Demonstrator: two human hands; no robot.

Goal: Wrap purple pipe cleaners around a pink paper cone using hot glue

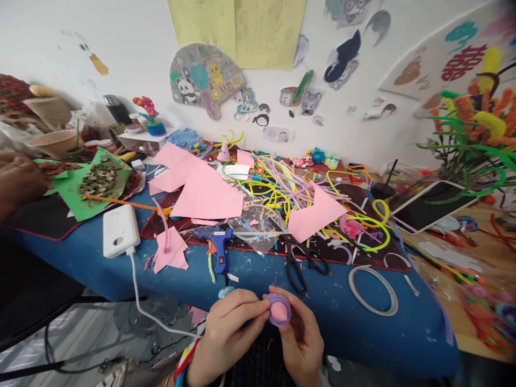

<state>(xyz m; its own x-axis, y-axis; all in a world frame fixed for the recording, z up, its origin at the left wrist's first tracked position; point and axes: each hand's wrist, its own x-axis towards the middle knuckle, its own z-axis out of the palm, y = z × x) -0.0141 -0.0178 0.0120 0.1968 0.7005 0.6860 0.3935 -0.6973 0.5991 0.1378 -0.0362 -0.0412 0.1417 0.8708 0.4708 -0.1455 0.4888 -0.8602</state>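
At far left, another person's hand (18, 180) enters at the edge, too dark and blurred to tell how its fingers stand; beside it a green sheet (66, 196) bears a heap of dry flakes (100, 180); nearer, a white power bank (121, 231) lies on the blue-covered table (330, 317), its white cable (136, 290) dropping over the front edge; next come a jagged pink scrap (172, 252) and a blue glue gun (221, 250), with larger pink sheets (209, 193) behind.

At the near edge, the left hand (236, 328) pinches the rim of a purple fuzzy ring (273, 299) between thumb and forefinger; the ring encircles a small pink cone (279, 312), held just in front of the table; the right hand (300, 336) curls thumb and fingers around its other side.

Just beyond the hands, black-handled scissors (291, 248) lie between them and a tangle of fuzzy stems (278, 188); farther right are a pale coil (378, 312), a tablet (433, 207) and a bunch of fuzzy flowers (489, 126), which partly covers the tablet.
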